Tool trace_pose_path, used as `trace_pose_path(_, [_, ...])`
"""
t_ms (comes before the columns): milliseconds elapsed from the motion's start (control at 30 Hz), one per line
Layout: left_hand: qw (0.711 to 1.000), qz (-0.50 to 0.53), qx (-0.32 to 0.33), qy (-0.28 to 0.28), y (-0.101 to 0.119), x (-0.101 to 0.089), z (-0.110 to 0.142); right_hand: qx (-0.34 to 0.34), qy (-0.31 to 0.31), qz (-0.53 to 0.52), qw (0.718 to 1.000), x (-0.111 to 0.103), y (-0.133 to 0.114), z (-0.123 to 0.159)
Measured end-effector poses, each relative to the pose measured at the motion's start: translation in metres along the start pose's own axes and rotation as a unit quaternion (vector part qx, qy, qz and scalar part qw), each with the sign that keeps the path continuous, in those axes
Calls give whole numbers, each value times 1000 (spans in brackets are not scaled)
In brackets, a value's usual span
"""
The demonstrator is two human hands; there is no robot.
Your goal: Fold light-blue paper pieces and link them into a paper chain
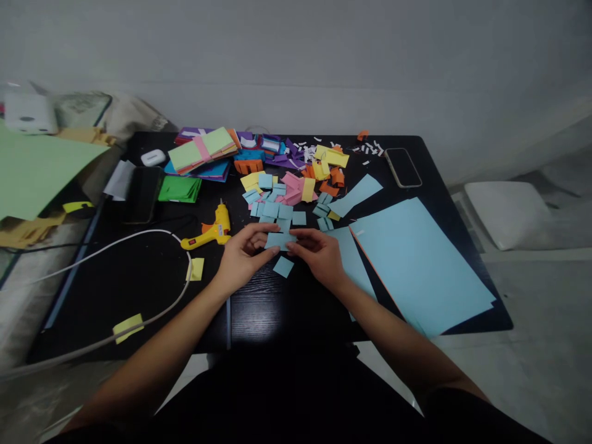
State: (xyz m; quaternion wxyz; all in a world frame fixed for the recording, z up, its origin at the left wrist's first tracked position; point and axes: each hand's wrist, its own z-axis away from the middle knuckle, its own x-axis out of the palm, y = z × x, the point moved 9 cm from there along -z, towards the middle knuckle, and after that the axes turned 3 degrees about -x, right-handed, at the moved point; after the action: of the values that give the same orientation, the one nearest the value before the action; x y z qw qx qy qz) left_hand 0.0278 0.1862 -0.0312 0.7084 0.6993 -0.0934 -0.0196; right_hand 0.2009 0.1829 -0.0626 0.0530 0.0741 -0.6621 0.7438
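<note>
- Light-blue paper is what we have between the two hands: a small oblong piece [280,241], over the middle of the dark surface [263,320], nearer to us than the heaped scraps;
- the left hand [250,250] has its grip pinched on the left end of this piece, thumb at the near edge, finger at the far edge;
- the right hand [319,253] mirrors it, its grip pinched on the right end; we see neither hand released nor balled up;
- the long axis of the piece runs from left to right, from one grip to the other, so it lies to the right of the left grip and to the left of the right; we judge neither hand nearer;
- on our side of it, just below the thumbs, a loose light-blue square [283,267] lies turned cornerwise, apart from both hands;
- beyond it sits a pile of light-blue squares [277,211]; we cannot make out whether the held piece touches the nearest;
- to the left of the left hand, just beside it, we see a yellow glue gun [218,229], nozzle pointing away from us;
- to the right of the right hand lie large light-blue sheets [419,265].
</note>
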Motion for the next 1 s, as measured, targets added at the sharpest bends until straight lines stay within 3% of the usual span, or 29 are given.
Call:
trace_pose_path(300, [999,42,-23,-2,-7,-2,-2,14,-9,-28,999,3,1,-1])
trace_pose_path(500, [988,122,-87,37,-21,-7,-4,42,-48,-51,997,9,5,0])
trace_pose_path(567, [984,136,-107,40,-24,-6,-4,24,-55,-11,998,10,5,2])
trace_pose_path(733, [980,147,-128,36,-26,-3,-3,-97,-50,133,985,11,-12,8])
trace_pose_path(1000, [980,140,-125,68,-27,-8,-2,-80,-27,86,993,7,-13,6])
